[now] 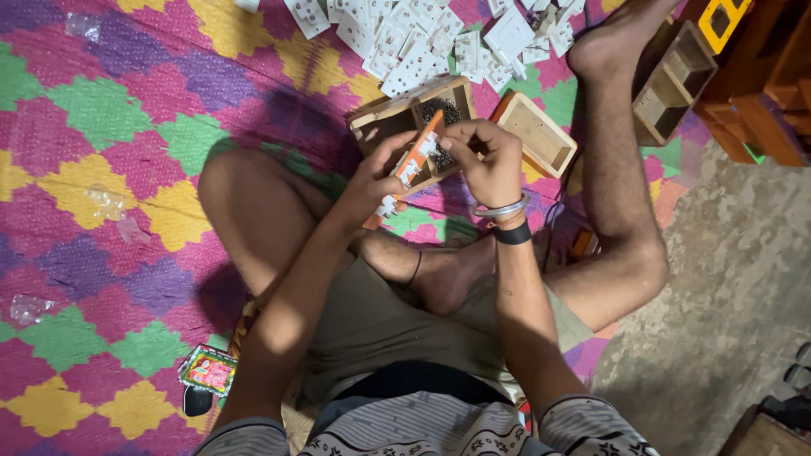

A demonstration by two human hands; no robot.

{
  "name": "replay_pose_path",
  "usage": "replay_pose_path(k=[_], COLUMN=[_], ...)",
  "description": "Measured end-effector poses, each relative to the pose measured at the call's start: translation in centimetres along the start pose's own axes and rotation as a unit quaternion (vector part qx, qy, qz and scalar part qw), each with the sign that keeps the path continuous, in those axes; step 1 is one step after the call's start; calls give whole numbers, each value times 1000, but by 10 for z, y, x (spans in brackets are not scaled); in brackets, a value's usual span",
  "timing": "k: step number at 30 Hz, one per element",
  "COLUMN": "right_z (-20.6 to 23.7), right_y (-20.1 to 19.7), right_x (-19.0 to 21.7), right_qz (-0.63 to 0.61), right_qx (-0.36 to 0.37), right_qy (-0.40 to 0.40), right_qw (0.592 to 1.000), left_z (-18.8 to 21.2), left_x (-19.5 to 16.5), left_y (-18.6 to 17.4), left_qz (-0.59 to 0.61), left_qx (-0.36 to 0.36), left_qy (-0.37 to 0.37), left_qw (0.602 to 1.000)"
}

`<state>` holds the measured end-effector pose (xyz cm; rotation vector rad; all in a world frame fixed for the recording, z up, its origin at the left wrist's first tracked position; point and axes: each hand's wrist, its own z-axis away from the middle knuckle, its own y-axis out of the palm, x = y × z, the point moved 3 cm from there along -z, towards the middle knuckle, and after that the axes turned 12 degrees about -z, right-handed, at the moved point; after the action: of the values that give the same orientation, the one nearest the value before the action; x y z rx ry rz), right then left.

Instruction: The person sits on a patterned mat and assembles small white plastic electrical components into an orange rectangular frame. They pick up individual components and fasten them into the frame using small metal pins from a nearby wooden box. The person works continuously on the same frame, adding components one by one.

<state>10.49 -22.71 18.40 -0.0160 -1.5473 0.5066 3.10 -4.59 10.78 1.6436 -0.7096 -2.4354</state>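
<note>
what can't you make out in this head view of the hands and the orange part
- Small orange and white plastic part: lower end hidden by left hand; details too small.
- Right hand fingertips: whatever they pinch is too small to tell.
- Open wooden box: dark contents blurred, partly behind both hands.
- White plastic plates pile: cut off by top edge.

Both hands (380, 173) (490, 165) around an orange-and-white part (420, 154) above a wooden box (380, 118).

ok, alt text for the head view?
A person sits cross-legged on a bright patterned mat, left hand holding an orange-and-white part while the right hand pinches at its top. Wooden boxes and a pile of white parts lie ahead.
</note>
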Motion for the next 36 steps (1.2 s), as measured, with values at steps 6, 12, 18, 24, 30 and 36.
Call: replay_pose_path(k=[6,12,18,24,30,36], right_z=[-7,2,1,4,2,3], right_y=[10,15,15,18,20,22], right_x=[-15,-36,-36,-40,-38,-50], right_qz=[-139,-198,-174,-235,-154,-122], right_qx=[56,16,31,-16,5,-5], right_qy=[10,88,22,109,-20,-7], right_qw=[989,976,984,966,988,992], left_z=[0,1,1,1,3,2], left_x=[-2,0,-2,-8,-5,12], left_y=[2,2,1,3,0,-6], left_qz=[38,68,37,23,22,47], left_qx=[24,25,13,14,7,9], left_qy=[17,22,26,81,8,-11], left_qw=[999,997,999,996,1000,999])
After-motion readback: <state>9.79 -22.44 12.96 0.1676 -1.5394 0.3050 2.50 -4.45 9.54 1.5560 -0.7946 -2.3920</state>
